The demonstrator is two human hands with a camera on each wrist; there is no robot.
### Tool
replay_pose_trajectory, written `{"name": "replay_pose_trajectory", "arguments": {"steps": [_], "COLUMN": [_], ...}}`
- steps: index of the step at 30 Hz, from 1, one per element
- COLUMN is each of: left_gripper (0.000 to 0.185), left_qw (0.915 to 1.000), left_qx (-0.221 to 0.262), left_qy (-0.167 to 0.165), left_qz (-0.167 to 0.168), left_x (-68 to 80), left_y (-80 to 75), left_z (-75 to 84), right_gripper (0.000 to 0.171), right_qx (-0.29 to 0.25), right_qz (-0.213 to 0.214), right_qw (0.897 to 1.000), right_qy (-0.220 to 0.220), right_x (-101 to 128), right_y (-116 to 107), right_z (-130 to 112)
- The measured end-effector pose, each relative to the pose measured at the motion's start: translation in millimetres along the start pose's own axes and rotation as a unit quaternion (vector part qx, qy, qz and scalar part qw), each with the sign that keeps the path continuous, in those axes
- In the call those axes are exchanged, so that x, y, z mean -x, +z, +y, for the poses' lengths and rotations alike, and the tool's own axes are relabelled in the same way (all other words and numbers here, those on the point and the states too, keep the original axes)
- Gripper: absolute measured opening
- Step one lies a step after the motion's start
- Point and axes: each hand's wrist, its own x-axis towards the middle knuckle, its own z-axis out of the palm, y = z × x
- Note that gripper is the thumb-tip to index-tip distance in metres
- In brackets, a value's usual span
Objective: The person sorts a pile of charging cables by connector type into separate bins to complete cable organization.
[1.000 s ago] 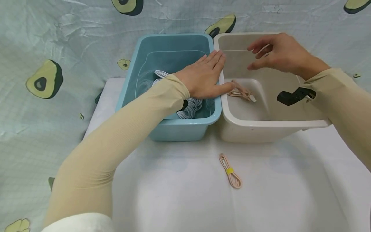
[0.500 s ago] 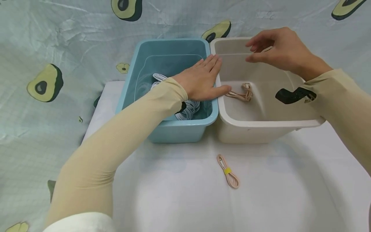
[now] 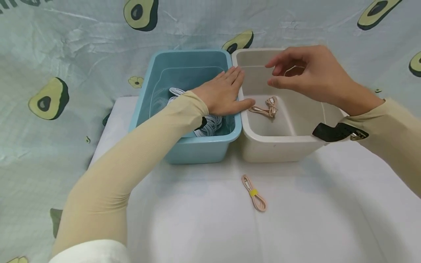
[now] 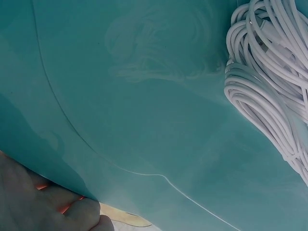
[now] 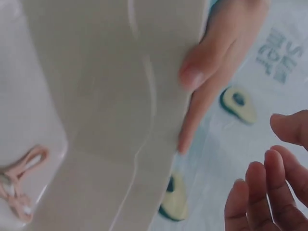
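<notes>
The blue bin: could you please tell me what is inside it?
Coiled white cables lie in the blue bin. The left hand and its sleeve cover part of them, so no count.

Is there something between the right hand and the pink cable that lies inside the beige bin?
Nothing visible blocks it. The right hand hovers above the open beige bin, holding nothing, and the loose pink cable lies uncovered on the bin floor below it. The left hand lies flat over the shared rims, its thumb close beside the cable, not over it.
</notes>
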Motion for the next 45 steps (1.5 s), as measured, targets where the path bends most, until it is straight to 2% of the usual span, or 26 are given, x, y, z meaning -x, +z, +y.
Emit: {"name": "replay_pose_trajectory", "arguments": {"steps": [4,7,13,16,19,21,23,29,38,45], "left_gripper": [0.096,0.096,0.097,0.097,0.096,0.096,0.096,0.095,0.095,0.095], "left_qw": [1.0,1.0,1.0,1.0,0.9999,0.9999,0.9999,0.9999,0.9999,0.9999], "left_qx": [-0.001,-0.003,-0.003,-0.002,-0.001,-0.001,0.0,-0.001,-0.007,-0.009], "left_qy": [-0.003,-0.003,-0.004,-0.003,-0.003,-0.003,-0.003,-0.004,-0.002,0.0], "left_qz": [-0.002,-0.002,0.004,0.007,0.011,0.014,0.017,0.016,0.011,0.011], "left_x": [-0.8,-0.8,0.5,1.8,4.1,5.9,7.7,11.8,15.7,16.5], "left_y": [0.4,0.0,-1.3,-1.7,-2.0,-2.3,-2.4,-3.1,-4.6,-4.5], "left_z": [-2.7,-5.1,-8.7,-9.8,-10.9,-11.1,-11.2,-10.4,-9.0,-9.5], "right_gripper": [0.03,0.031,0.041,0.045,0.046,0.045,0.046,0.05,0.046,0.047], "right_qx": [-0.018,-0.034,-0.077,-0.14,-0.2,-0.217,-0.211,-0.202,-0.173,-0.164], "right_qz": [0.014,0.021,-0.001,-0.021,-0.046,-0.065,-0.078,-0.1,-0.096,-0.114], "right_qw": [0.999,0.997,0.986,0.975,0.957,0.95,0.948,0.948,0.954,0.96], "right_qy": [-0.028,-0.066,-0.145,-0.17,-0.205,-0.212,-0.224,-0.224,-0.226,-0.195], "right_x": [16.4,29.8,55.5,66.6,75.3,81.3,86.7,104.7,124.3,131.4], "right_y": [0.5,2.0,10.8,18.3,28.1,34.8,42.6,68.3,98.8,116.7], "right_z": [-15.6,-27.2,-34.8,-35.9,-37.8,-40.4,-41.0,-34.1,-23.0,-11.4]}}
